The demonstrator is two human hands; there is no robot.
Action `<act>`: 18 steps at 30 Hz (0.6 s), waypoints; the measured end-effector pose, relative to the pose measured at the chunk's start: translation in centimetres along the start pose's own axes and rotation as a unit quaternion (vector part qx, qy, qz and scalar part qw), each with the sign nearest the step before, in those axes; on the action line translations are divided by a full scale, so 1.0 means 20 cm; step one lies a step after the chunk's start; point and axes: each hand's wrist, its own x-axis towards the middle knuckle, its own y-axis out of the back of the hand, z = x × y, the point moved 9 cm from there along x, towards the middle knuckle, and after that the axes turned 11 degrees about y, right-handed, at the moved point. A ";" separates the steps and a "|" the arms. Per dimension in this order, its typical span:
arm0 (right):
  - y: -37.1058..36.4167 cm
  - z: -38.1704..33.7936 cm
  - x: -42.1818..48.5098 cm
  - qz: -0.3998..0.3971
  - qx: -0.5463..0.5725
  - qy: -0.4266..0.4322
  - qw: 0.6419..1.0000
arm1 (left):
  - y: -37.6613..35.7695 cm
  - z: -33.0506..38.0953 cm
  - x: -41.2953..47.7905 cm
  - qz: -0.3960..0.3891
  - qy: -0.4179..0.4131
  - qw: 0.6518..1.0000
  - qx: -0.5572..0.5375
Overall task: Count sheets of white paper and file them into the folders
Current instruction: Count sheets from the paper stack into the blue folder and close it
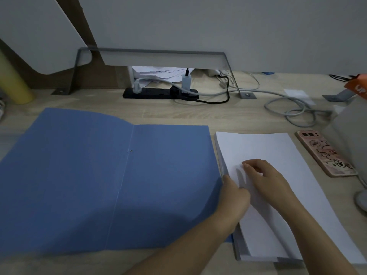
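A blue folder [99, 175] lies opened flat on the wooden desk, with nothing on its two leaves. To its right sits a thick stack of white paper [278, 151]. My left hand [236, 197] grips the stack's left edge, where the top sheets [256, 227] curl upward. My right hand [266, 175] rests on top of the stack with its fingertips pinching the raised fold of the top sheets.
A phone in a pink cartoon case [325, 153] lies right of the stack. A black power strip [160, 93] with plugs and grey cables [294, 110] runs along the back. A yellow cylinder [14, 84] stands far left, a grey box [351, 135] far right.
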 end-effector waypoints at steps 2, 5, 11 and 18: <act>0.04 0.00 -0.01 0.003 0.019 -0.007 1.000 | 0.02 0.03 -0.03 0.001 -0.021 1.000 -0.016; 0.16 0.04 -0.02 0.049 0.001 -0.028 0.998 | 0.11 0.08 -0.08 -0.004 -0.065 0.997 -0.036; 0.26 0.01 -0.12 0.060 0.108 -0.108 0.986 | 0.51 0.16 -0.22 0.029 -0.128 0.991 -0.034; -0.04 -0.15 -0.33 -0.070 0.353 -0.132 0.923 | 0.84 0.08 -0.32 0.074 -0.131 0.988 -0.028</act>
